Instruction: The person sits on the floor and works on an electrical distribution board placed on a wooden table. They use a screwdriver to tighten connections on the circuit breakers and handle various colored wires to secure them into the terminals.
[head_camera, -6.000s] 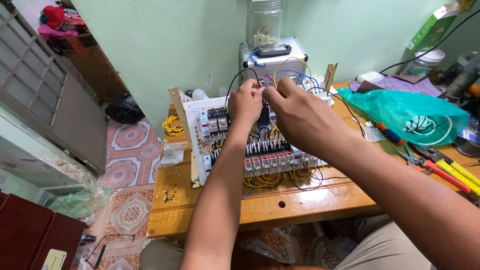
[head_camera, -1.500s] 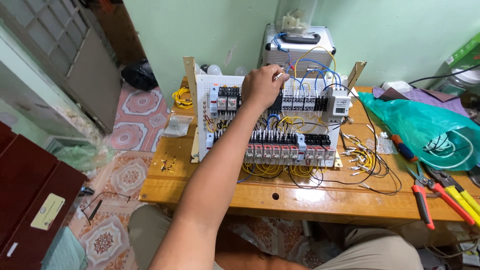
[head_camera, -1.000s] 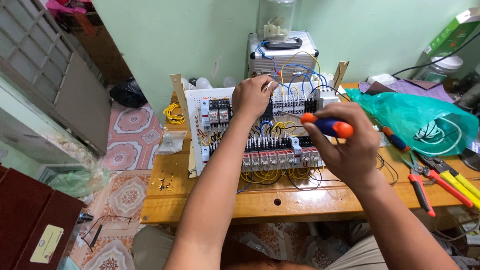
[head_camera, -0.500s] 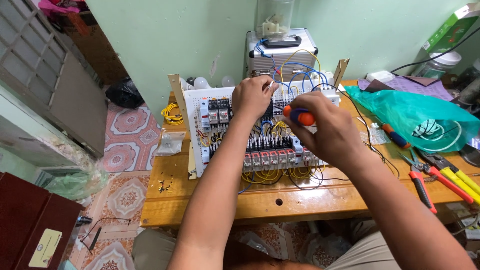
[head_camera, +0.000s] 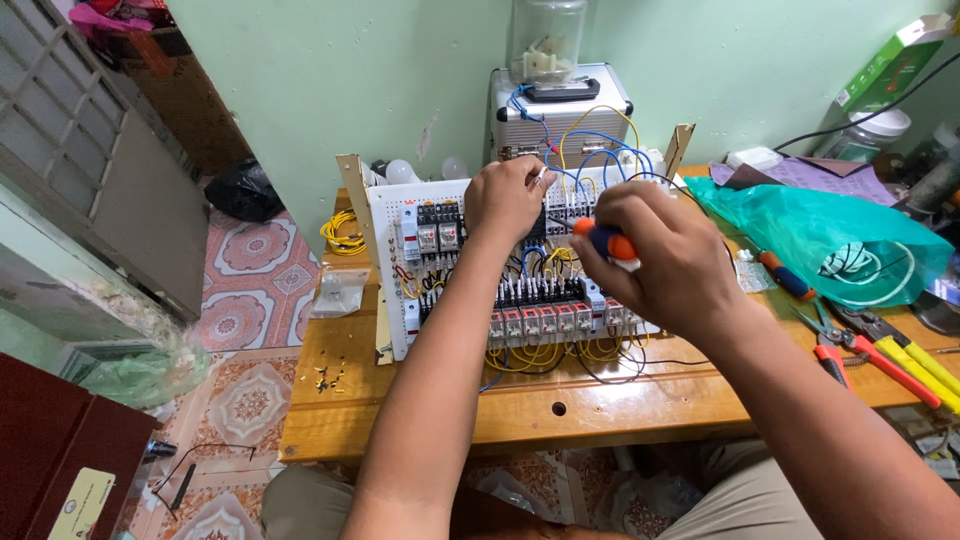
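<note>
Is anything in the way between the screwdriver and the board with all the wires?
Loose loops of blue and yellow wire hang over the top of the white wiring board. The left hand is on the board there. The right hand hides the tip of the orange and blue screwdriver, so I can't tell if anything blocks it.

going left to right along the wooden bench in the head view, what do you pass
coil of yellow wire → white wiring panel → left hand → right hand holding an orange-and-blue screwdriver → green plastic bag → red-handled pliers
</note>
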